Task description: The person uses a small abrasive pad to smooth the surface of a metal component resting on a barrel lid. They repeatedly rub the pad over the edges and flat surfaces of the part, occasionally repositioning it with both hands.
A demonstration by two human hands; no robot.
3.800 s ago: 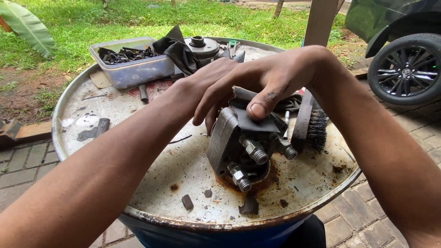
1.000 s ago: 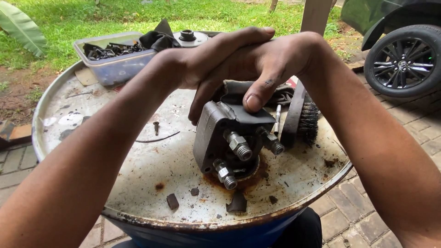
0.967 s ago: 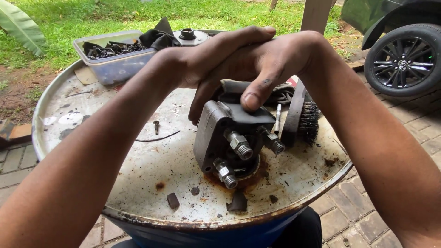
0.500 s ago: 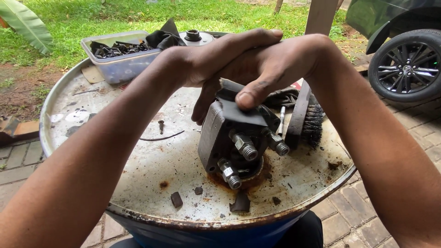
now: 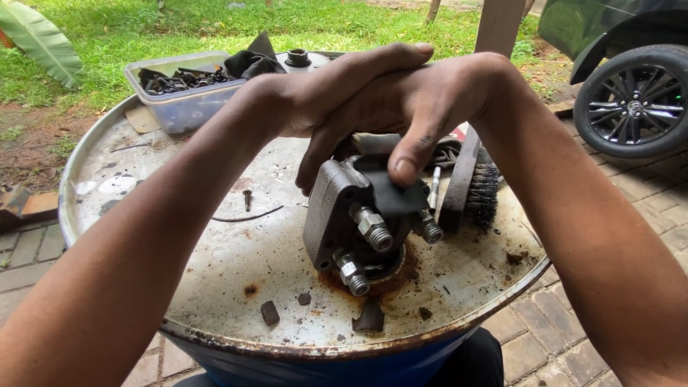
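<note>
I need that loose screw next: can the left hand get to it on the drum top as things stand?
Probably yes. The screw lies in the open on the drum top, just under the left forearm; the left hand would have to leave the metal housing.

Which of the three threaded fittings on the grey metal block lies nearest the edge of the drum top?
The lowest fitting, at the block's bottom corner over the rust stain. The other two, the middle fitting and the right fitting, sit higher, closer to the right hand.

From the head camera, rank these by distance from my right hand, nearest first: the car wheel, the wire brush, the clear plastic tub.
1. Wire brush: just below the right hand, to its right on the drum top.
2. Clear plastic tub: far left edge of the drum.
3. Car wheel: off the drum, far right.
</note>
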